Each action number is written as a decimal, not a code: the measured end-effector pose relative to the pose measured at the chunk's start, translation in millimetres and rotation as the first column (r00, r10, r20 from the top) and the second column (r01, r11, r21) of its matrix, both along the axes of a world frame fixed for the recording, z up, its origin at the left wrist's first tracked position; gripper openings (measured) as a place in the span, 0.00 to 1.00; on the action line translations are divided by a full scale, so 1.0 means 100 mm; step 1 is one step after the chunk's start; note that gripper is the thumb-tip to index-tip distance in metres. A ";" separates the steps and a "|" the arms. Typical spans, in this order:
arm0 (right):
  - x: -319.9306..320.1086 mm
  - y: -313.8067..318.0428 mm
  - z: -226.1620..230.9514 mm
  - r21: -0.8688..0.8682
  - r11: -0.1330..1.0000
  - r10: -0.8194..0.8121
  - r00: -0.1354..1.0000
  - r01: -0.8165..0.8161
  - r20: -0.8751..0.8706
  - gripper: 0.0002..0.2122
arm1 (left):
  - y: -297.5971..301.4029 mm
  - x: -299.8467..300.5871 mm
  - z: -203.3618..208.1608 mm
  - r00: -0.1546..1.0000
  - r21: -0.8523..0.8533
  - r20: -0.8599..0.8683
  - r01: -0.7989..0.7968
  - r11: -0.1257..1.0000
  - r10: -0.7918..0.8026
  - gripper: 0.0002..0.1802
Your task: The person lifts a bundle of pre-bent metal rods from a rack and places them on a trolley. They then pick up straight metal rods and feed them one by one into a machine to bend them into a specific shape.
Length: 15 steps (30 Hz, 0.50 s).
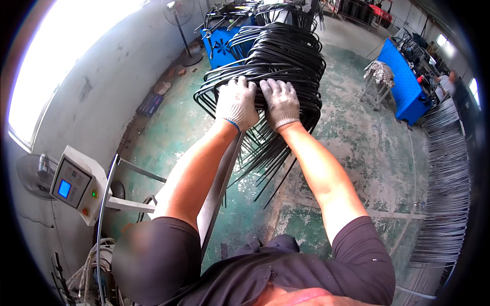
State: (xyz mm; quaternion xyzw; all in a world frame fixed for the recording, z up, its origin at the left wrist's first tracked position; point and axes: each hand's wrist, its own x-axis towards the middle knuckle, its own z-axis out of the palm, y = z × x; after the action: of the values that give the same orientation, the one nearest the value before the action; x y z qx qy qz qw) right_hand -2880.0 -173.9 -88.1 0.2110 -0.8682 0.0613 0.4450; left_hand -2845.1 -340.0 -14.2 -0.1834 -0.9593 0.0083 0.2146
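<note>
A large stack of bent black metal rods (286,56) hangs in front of me, their rounded bends to the left and right and many loose ends pointing down toward the floor. On the near part of the stack, my left hand (237,102), in a grey-white work glove, has its fingers curled over the rods. Close to its right, my right hand (280,102), gloved alike, also bends its fingers over them. Both fingertips are partly hidden among the rods. A grey metal beam (217,204) runs from beneath my left wrist back toward me.
At left stands a control box (76,183) with a small blue screen, beside a curved metal bar (103,219). A blue machine (220,48) and a standing fan (178,25) are farther off. At right are a blue workbench (403,76), a stool (377,81) and long rows of rods (444,188); a person (446,81) is there.
</note>
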 end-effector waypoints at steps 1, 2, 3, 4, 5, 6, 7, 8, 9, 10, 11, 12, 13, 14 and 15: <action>-0.21 0.06 -0.02 -0.001 1.000 -0.004 1.000 0.004 -0.005 0.22 | 0.06 -0.21 0.00 1.000 -0.005 0.011 -0.001 1.000 0.001 0.28; -0.44 0.13 -0.02 0.008 1.000 -0.008 1.000 0.008 -0.019 0.22 | 0.13 -0.42 0.01 1.000 -0.002 0.011 -0.002 1.000 0.002 0.28; -0.64 0.20 -0.02 0.004 1.000 -0.005 1.000 0.005 -0.018 0.22 | 0.20 -0.63 0.00 1.000 -0.005 0.003 -0.004 1.000 0.004 0.28; -0.85 0.26 -0.03 0.001 1.000 -0.001 1.000 0.001 -0.017 0.22 | 0.27 -0.82 -0.01 1.000 -0.009 -0.006 -0.007 1.000 0.007 0.28; -1.04 0.35 -0.04 0.003 1.000 0.002 1.000 -0.002 -0.011 0.22 | 0.35 -1.01 -0.02 1.000 -0.006 -0.010 -0.008 1.000 0.008 0.28; -1.23 0.42 -0.04 0.005 1.000 0.002 1.000 -0.002 -0.001 0.23 | 0.43 -1.20 0.00 1.000 0.007 -0.013 -0.005 1.000 0.005 0.28; -1.42 0.48 -0.04 0.008 1.000 0.003 1.000 -0.003 0.010 0.24 | 0.50 -1.40 -0.04 1.000 0.020 -0.019 -0.006 1.000 0.007 0.29; -1.63 0.55 0.03 0.007 1.000 0.003 1.000 -0.004 0.006 0.25 | 0.56 -1.61 0.01 0.999 0.030 -0.040 -0.007 1.000 0.008 0.29; -1.83 0.61 0.02 0.033 0.999 -0.007 0.999 0.006 0.034 0.24 | 0.62 -1.80 0.03 1.000 0.010 0.001 -0.023 1.000 0.023 0.30; -2.01 0.68 -0.06 0.045 0.999 -0.023 1.000 0.023 0.007 0.24 | 0.68 -1.97 -0.04 0.999 0.019 -0.028 -0.014 1.000 0.015 0.30; -2.16 0.72 -0.07 0.041 0.999 -0.016 1.000 0.016 0.005 0.23 | 0.73 -2.10 -0.06 0.998 0.030 -0.062 -0.001 1.000 0.003 0.27; -2.32 0.76 -0.06 0.037 0.999 -0.007 1.000 0.007 0.004 0.21 | 0.77 -2.24 -0.06 0.995 0.040 -0.095 0.011 0.999 -0.008 0.24; -2.53 0.82 -0.01 0.055 0.998 -0.022 1.000 0.023 -0.021 0.21 | 0.82 -2.43 -0.02 0.990 0.086 -0.139 0.043 0.995 -0.031 0.23; -2.69 0.87 -0.02 0.042 0.999 -0.014 0.999 0.016 -0.052 0.20 | 0.88 -2.54 0.01 0.996 0.066 -0.084 0.022 0.998 -0.017 0.26; -2.83 0.90 -0.02 0.043 0.999 -0.007 0.999 0.009 -0.054 0.20 | 0.90 -2.69 -0.05 0.988 0.075 -0.156 0.029 0.997 -0.017 0.28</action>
State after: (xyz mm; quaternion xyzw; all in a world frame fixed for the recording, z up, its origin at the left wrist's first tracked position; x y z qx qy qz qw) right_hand -3163.1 -83.6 -90.3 0.2187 -0.8579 0.0351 0.4637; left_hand -3113.7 -249.9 -19.5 -0.1847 -0.9371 -0.0169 0.2958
